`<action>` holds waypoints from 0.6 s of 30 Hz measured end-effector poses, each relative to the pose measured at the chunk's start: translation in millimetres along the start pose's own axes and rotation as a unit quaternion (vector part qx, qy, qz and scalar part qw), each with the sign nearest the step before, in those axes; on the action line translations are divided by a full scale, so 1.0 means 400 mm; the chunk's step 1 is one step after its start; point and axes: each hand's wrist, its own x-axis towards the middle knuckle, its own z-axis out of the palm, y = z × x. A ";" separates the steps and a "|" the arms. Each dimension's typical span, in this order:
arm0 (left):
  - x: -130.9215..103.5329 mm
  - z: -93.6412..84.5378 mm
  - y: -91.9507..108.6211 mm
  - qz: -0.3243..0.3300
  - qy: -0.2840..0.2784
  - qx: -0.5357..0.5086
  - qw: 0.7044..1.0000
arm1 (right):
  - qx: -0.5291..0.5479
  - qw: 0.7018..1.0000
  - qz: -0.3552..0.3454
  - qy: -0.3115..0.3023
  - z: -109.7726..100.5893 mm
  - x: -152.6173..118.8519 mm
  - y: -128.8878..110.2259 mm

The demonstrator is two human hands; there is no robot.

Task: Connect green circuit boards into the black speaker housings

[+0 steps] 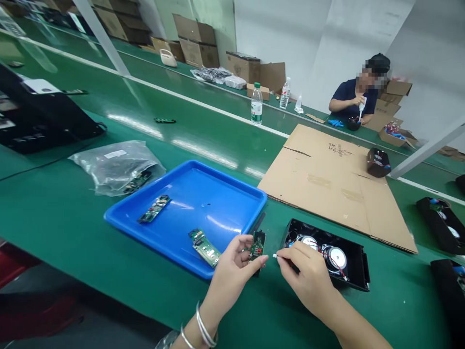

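Observation:
My left hand (236, 271) grips a small green circuit board (258, 242) with a red part on it, held upright beside the tray's right edge. Pinched between the thumb and fingertips of my right hand (308, 276) is a small white connector plug (275, 256), a short gap away from the board. Behind my right hand lies an open black speaker housing (358, 259) with two round silver speakers (336, 258) and thin red and black wires. Part of the housing is covered by that hand.
A blue tray (218, 182) holds two circuit boards (205, 248). Left of it lies a clear bag (116, 165) with boards. A flat cardboard sheet (327, 179) carries a black housing (378, 162). A water bottle (256, 104) stands behind; a co-worker (354, 97) sits across the bench.

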 end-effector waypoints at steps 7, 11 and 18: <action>-0.021 0.059 -0.040 0.127 0.044 0.119 0.984 | -0.039 0.997 -0.022 0.062 0.033 -0.017 0.007; -0.037 0.068 -0.040 0.146 0.032 0.096 0.984 | -0.067 0.995 -0.033 0.064 0.032 -0.013 0.010; -0.032 0.041 -0.045 0.083 0.008 0.011 0.996 | -0.090 0.994 -0.028 0.053 0.020 -0.012 0.019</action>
